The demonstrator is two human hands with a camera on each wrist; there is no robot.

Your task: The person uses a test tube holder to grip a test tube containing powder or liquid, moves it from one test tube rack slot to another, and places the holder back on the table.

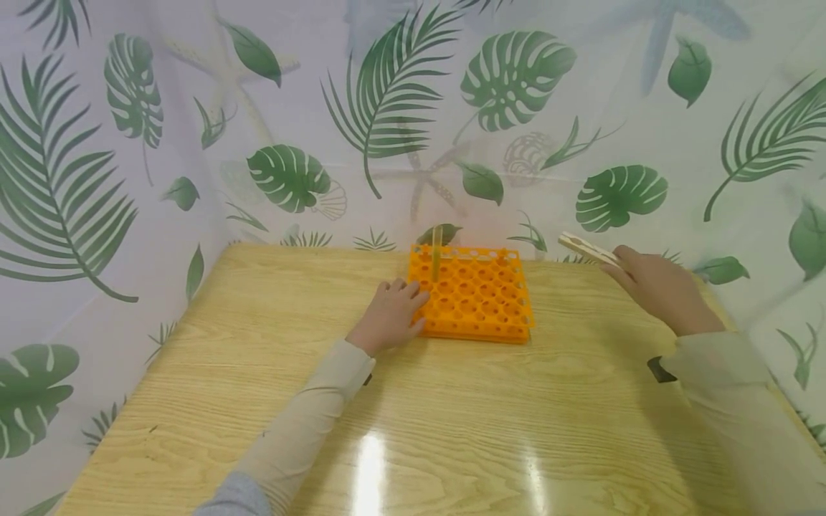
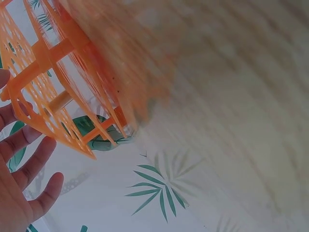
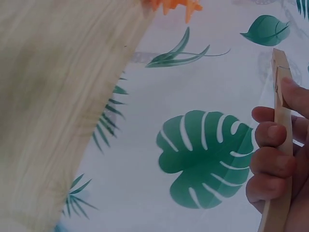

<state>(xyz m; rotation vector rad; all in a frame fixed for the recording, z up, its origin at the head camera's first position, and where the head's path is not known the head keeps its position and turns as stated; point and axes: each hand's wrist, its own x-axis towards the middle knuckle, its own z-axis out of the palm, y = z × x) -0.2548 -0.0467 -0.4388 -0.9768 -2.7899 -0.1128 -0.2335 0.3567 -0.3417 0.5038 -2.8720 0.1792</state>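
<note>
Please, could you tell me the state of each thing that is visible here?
Orange rack: standing on the table
Test tube: upright in the rack, contents unclear
Wooden clamp: raised, holding no tube
Left hand: touching the rack, fingers spread
Right hand: gripping the clamp

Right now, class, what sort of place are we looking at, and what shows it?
Probably a tabletop for lab-style practice rather than a laboratory: an orange rack with a tube standing in it and a wooden clamp suggest lab work, while the leaf-print backdrop looks makeshift.
</note>
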